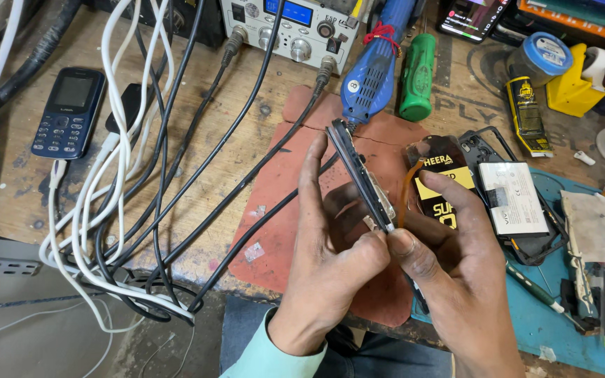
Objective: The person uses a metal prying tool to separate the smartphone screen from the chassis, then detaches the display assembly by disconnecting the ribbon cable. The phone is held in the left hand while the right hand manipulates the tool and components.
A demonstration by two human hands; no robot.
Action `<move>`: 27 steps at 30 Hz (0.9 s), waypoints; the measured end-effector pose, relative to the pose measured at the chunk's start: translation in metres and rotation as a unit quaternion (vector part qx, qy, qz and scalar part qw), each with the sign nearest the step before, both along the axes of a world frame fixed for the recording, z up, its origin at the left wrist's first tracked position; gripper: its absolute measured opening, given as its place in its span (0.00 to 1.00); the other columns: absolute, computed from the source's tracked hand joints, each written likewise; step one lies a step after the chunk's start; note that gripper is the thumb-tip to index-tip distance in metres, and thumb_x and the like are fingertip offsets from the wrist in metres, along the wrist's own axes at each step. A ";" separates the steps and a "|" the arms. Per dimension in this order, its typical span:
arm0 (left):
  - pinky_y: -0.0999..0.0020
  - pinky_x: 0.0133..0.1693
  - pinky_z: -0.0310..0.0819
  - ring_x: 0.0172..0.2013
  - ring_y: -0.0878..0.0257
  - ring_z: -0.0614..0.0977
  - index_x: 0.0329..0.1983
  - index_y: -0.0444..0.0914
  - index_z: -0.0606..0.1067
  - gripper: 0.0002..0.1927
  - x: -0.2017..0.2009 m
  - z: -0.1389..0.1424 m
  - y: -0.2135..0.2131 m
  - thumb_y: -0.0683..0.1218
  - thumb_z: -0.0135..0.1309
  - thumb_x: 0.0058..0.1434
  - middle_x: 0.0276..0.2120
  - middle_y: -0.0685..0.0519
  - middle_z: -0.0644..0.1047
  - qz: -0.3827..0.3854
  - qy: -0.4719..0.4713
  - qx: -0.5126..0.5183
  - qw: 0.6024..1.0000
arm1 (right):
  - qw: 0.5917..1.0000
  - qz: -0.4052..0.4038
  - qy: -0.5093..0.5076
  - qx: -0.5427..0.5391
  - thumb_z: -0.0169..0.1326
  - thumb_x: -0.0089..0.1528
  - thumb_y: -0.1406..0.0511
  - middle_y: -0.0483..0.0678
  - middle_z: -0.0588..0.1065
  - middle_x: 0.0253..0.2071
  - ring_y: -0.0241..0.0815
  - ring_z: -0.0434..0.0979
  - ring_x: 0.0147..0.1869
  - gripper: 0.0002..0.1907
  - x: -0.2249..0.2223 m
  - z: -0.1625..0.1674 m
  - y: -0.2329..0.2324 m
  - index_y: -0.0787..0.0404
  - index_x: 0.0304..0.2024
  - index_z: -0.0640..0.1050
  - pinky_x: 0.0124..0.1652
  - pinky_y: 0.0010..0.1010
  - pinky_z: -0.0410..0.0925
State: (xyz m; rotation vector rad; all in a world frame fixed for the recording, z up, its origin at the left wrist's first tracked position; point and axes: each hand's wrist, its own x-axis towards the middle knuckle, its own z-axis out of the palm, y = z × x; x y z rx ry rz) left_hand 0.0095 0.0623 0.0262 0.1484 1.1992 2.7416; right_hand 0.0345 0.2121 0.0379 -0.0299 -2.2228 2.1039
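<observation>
wooden bench [246, 91], red mat [274, 210], keypad phone [68, 110], cables [141, 140]

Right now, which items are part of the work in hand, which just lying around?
In hand: left hand and right hand holding the phone frame edge-on over the red mat.
Lying about: keypad phone, green-handled tool, blue rotary tool, loose battery.

place: phone repair workshop | signs: rework station [288, 24], opened phones, cables [155, 175], rotary tool [372, 70]

Glossy plastic rotary tool [371, 73] — matt red rubber mat [295, 189] on rough, worn wood bench [29, 189].
</observation>
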 end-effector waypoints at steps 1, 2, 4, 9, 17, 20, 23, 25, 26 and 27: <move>0.63 0.54 0.73 0.51 0.58 0.77 0.83 0.47 0.39 0.58 0.000 -0.001 0.000 0.42 0.56 0.54 0.54 0.45 0.71 0.000 0.001 0.007 1.000 | 1.000 -0.004 -0.008 0.007 0.59 0.64 0.67 0.60 0.78 0.53 0.41 0.78 0.56 0.34 0.000 0.001 0.001 0.65 0.70 0.63 0.55 0.32 0.70; 0.63 0.55 0.73 0.51 0.58 0.77 0.84 0.46 0.39 0.58 0.000 -0.001 0.000 0.42 0.56 0.54 0.53 0.45 0.71 -0.001 0.003 0.012 1.000 | 0.999 0.011 -0.030 -0.006 0.59 0.62 0.67 0.60 0.77 0.56 0.42 0.77 0.58 0.36 0.000 0.002 0.004 0.64 0.71 0.62 0.57 0.33 0.70; 0.62 0.56 0.73 0.51 0.58 0.76 0.84 0.45 0.39 0.57 -0.002 -0.002 -0.002 0.42 0.56 0.54 0.53 0.44 0.72 0.000 -0.006 0.029 1.000 | 0.996 0.042 -0.073 -0.031 0.59 0.60 0.66 0.61 0.75 0.62 0.43 0.75 0.62 0.40 0.000 0.008 0.011 0.62 0.73 0.60 0.59 0.34 0.68; 0.62 0.54 0.74 0.50 0.58 0.77 0.83 0.42 0.41 0.57 -0.003 -0.003 -0.007 0.45 0.56 0.52 0.53 0.45 0.72 -0.005 -0.039 0.022 0.999 | 0.985 0.158 -0.070 -0.016 0.65 0.57 0.70 0.64 0.71 0.69 0.52 0.73 0.69 0.46 0.005 0.021 0.029 0.64 0.75 0.60 0.63 0.41 0.65; 0.65 0.59 0.71 0.56 0.59 0.76 0.83 0.38 0.40 0.60 0.008 -0.009 0.002 0.50 0.62 0.55 0.58 0.44 0.70 -0.026 -0.008 0.064 0.998 | 0.982 0.133 -0.070 -0.110 0.69 0.54 0.73 0.67 0.71 0.67 0.56 0.75 0.66 0.47 0.007 0.014 0.032 0.68 0.73 0.62 0.61 0.45 0.68; 0.63 0.55 0.73 0.53 0.58 0.75 0.84 0.38 0.39 0.59 0.014 -0.010 0.003 0.46 0.61 0.57 0.60 0.43 0.68 -0.048 -0.016 0.078 0.996 | 0.982 0.113 -0.081 -0.127 0.69 0.54 0.74 0.68 0.72 0.66 0.57 0.76 0.65 0.47 0.007 0.010 0.032 0.68 0.73 0.62 0.60 0.45 0.70; 0.63 0.51 0.73 0.50 0.58 0.74 0.84 0.38 0.38 0.59 0.019 -0.010 0.007 0.44 0.59 0.55 0.61 0.43 0.67 -0.059 -0.033 0.072 0.995 | 0.979 0.108 -0.074 -0.156 0.69 0.53 0.74 0.70 0.71 0.65 0.58 0.77 0.64 0.47 0.005 0.008 0.032 0.68 0.72 0.62 0.58 0.45 0.71; 0.64 0.53 0.71 0.51 0.59 0.73 0.83 0.38 0.38 0.58 0.020 -0.010 0.008 0.44 0.57 0.54 0.62 0.45 0.67 -0.062 -0.041 0.072 0.995 | 0.971 0.110 -0.064 -0.202 0.69 0.54 0.74 0.71 0.70 0.64 0.59 0.76 0.63 0.46 0.003 0.007 0.032 0.68 0.71 0.62 0.58 0.46 0.71; 0.65 0.55 0.70 0.53 0.59 0.73 0.83 0.38 0.39 0.58 0.021 -0.009 0.009 0.44 0.57 0.53 0.62 0.45 0.66 -0.064 -0.044 0.077 0.994 | 0.972 0.113 -0.059 -0.196 0.69 0.54 0.74 0.71 0.70 0.64 0.59 0.76 0.63 0.46 0.003 0.006 0.032 0.68 0.71 0.62 0.58 0.46 0.71; 0.65 0.57 0.70 0.55 0.60 0.72 0.83 0.37 0.39 0.58 0.021 -0.009 0.009 0.44 0.56 0.53 0.63 0.46 0.66 -0.066 -0.048 0.083 0.993 | 0.973 0.116 -0.055 -0.190 0.69 0.53 0.74 0.71 0.70 0.64 0.59 0.76 0.63 0.46 0.003 0.006 0.032 0.68 0.71 0.62 0.58 0.45 0.71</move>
